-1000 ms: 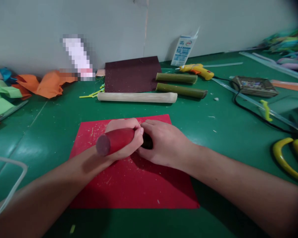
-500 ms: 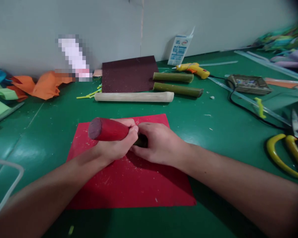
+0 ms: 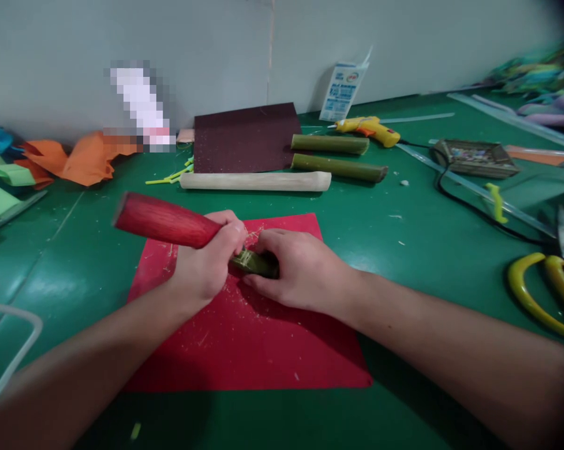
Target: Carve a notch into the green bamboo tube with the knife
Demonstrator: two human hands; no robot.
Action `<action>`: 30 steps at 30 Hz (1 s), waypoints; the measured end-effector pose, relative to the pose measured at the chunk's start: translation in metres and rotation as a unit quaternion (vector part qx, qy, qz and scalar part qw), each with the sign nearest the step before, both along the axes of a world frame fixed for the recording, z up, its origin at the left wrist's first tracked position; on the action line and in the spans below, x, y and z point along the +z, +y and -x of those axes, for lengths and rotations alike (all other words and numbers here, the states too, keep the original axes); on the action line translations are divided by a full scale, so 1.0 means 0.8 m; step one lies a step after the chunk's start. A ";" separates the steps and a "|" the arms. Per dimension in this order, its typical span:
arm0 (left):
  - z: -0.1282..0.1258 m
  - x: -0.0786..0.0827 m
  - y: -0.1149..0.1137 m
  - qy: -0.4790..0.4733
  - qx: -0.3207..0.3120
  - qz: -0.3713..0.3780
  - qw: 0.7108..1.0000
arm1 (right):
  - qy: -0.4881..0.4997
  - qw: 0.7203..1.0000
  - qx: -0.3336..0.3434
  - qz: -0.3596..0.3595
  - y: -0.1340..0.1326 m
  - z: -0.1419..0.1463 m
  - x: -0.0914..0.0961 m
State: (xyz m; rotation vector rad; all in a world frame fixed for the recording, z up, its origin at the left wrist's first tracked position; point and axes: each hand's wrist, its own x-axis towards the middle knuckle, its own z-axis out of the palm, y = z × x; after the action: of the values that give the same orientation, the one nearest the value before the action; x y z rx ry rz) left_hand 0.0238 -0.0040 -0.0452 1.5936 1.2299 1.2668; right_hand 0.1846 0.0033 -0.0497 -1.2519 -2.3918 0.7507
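Observation:
My left hand (image 3: 211, 253) is wrapped round the thick red wooden handle (image 3: 167, 220) of a hand tool. The handle slants up to the left, and its working end is mostly hidden at my fingers, so its kind does not show. Under my right hand (image 3: 305, 269) a short piece of green bamboo (image 3: 254, 262) is gripped, with pale cut marks on its exposed end. The tool's tip side meets or nearly meets that end. Both hands are over a red board (image 3: 263, 356) strewn with fine shavings.
Behind the board lie a pale peeled stick (image 3: 254, 181), two green bamboo pieces (image 3: 338, 169), a dark sheet (image 3: 242, 140) and a yellow glue gun (image 3: 373, 130). A milk carton (image 3: 342, 90) leans on the wall. Yellow-handled shears (image 3: 526, 287) lie right; orange paper (image 3: 87, 159) sits left.
My left hand has shifted slightly left, and the red handle has swung up and left to lie flatter. More of the bamboo's cut end shows. My right hand stays in place.

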 end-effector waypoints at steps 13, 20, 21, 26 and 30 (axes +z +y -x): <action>0.008 0.012 0.015 -0.234 0.034 0.034 0.971 | 0.065 0.986 0.107 -0.107 0.007 -0.016 0.001; 0.011 0.021 0.022 -0.301 0.032 0.043 0.952 | 0.084 0.965 0.228 -0.095 0.023 -0.018 -0.003; 0.012 0.023 0.022 -0.296 0.036 0.040 0.954 | 0.067 0.967 0.231 -0.086 0.022 -0.017 -0.001; 0.018 0.035 0.025 -0.285 0.058 0.016 0.957 | 0.047 0.952 0.265 -0.145 0.016 -0.014 0.003; 0.019 0.041 0.027 -0.305 0.066 0.020 0.950 | 0.011 0.945 0.283 -0.164 0.012 -0.012 0.003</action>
State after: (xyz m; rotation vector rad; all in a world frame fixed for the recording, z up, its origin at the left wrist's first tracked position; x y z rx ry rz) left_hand 0.0085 0.0176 -0.0128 0.9787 0.9592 1.6438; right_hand 0.1939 0.0130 -0.0473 -0.4193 -2.7370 0.4674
